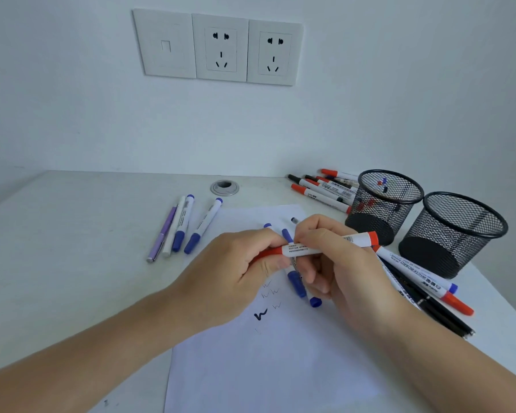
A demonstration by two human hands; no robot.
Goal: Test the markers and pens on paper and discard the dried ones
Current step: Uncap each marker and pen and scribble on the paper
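A white sheet of paper with dark scribbles is laid on the white tabletop, and a round silver cable grommet is set at its 12 o'clock. A lilac pen, a white pen and two blue-capped white markers are ranged at 10 o'clock. Red-capped white markers are heaped at 1 o'clock, and two black wire-mesh cups are stood at 2 o'clock.

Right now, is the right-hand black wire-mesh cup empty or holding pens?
Empty: through the right black wire-mesh cup only mesh and its dark base show, while the left mesh cup shows red and blue caps inside.
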